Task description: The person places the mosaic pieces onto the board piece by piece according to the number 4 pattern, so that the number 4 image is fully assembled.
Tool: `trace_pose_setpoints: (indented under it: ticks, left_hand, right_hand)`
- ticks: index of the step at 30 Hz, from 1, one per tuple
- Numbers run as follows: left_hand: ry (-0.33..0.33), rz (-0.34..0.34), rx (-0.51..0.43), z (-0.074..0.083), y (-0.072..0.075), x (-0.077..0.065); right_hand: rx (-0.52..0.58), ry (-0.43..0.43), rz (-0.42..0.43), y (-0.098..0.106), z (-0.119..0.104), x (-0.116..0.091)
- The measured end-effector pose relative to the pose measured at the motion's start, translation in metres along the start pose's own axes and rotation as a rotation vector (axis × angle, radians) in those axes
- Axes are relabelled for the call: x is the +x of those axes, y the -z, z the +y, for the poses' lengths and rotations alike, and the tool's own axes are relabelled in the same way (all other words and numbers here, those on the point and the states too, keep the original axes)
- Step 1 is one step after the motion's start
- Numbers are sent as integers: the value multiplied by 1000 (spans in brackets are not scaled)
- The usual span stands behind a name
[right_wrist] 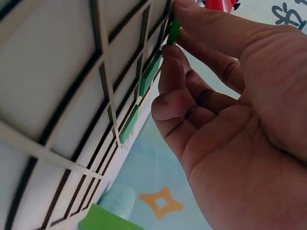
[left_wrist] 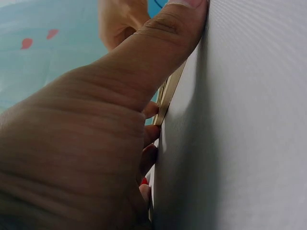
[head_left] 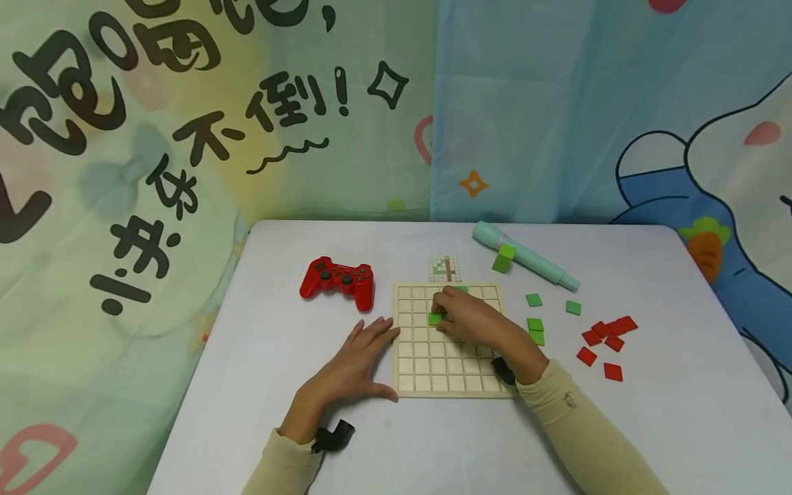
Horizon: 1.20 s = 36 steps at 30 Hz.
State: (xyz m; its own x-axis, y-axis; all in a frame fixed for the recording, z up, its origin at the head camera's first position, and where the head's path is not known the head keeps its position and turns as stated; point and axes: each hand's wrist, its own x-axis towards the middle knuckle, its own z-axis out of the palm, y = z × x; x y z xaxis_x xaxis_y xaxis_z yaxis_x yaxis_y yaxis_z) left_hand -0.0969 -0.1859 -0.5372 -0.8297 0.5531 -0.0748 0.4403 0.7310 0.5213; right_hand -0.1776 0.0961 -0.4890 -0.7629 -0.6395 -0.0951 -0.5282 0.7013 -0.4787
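A square wooden grid board (head_left: 427, 383) lies on the table. My left hand (head_left: 349, 368) rests flat at its left side, fingers spread, fingertips and thumb by the edge. Over the upper part of the board, my right hand (head_left: 470, 317) pinches a small green square tile (right_wrist: 173, 31) between thumb and fingers. In the head view that green tile (head_left: 435, 319) shows just below the fingertips. Two more green tiles sit in board cells in the right wrist view, one nearer tile (right_wrist: 129, 125) and one farther tile (right_wrist: 150, 74). The left wrist view shows the left thumb (left_wrist: 163, 28) beside the board.
A small pattern card (head_left: 444, 269) lies behind the board. Left of it is a red game controller (head_left: 339, 280). A mint-green tube (head_left: 526, 256) and a green block (head_left: 504, 258) stand back right. Loose green tiles (head_left: 535, 324) and several red tiles (head_left: 613, 372) lie to the right.
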Motion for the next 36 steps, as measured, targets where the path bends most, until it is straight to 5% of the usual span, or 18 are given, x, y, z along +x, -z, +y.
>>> trace_pose_setpoints:
  ticks: [10, 17, 23, 29, 36]
  left_hand:
    - [-16, 8, -3, 1, -2, 2]
    - [-7, 5, 13, 1, -2, 1]
    - [-8, 5, 9, 1, 0, 0]
    - [-5, -5, 18, 1, 0, 1]
    - [-12, 8, 12, 3, -1, 1]
  right_hand:
    - [74, -47, 29, 6, 8, -14]
    - [96, -225, 250, 31, 40, -82]
    - [89, -395, 408, 30, 74, -134]
    - [117, -486, 346, 19, 91, -144]
    - [117, -492, 321, 14, 96, -147]
